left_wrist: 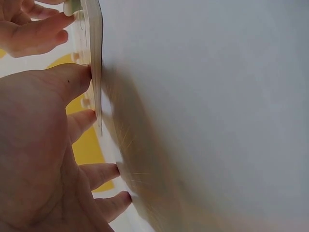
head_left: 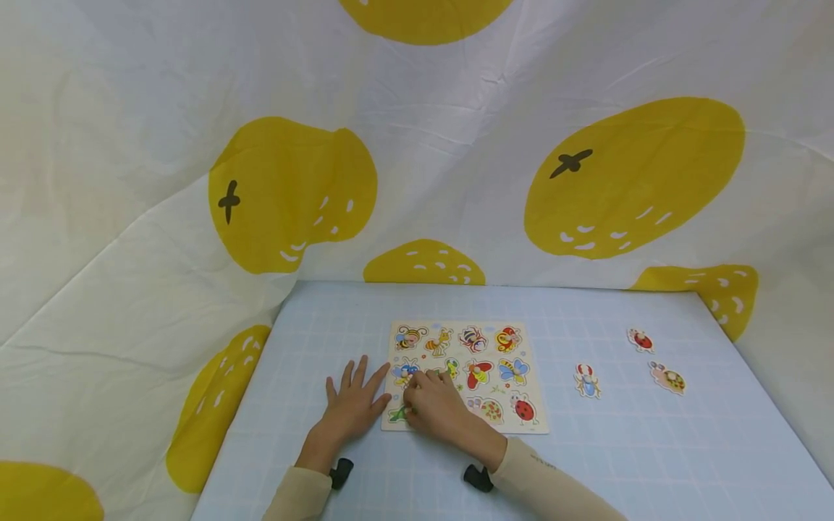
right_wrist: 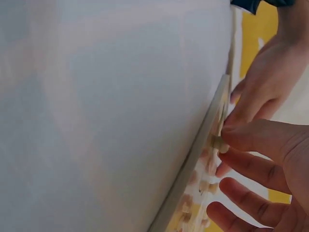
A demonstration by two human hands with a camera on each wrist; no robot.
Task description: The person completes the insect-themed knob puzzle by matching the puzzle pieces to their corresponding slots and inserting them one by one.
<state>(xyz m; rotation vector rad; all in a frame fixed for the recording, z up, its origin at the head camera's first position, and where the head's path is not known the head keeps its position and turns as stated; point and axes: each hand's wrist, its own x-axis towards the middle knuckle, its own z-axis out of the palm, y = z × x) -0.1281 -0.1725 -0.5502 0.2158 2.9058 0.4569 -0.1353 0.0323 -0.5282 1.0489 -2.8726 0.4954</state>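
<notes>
A wooden insect puzzle board (head_left: 539,427) lies on the table, with several knobbed pieces in it. My right hand (head_left: 443,409) is over its lower left part, where thumb and forefinger pinch the small wooden knob (right_wrist: 219,144) of a green puzzle piece (head_left: 396,415). That piece is mostly hidden under the hand. Beside the board's left edge my left hand (head_left: 355,409) lies with fingers spread. Its thumb and forefinger touch the board's edge (left_wrist: 96,63), while other fingertips rest on the table.
Three loose pieces lie right of the board: a blue-and-red beetle (head_left: 588,381), a red ladybug (head_left: 641,340) and a spotted snail-like piece (head_left: 667,378). A white cloth (head_left: 449,181) with yellow fruit shapes hangs behind the pale blue checked table (head_left: 651,456).
</notes>
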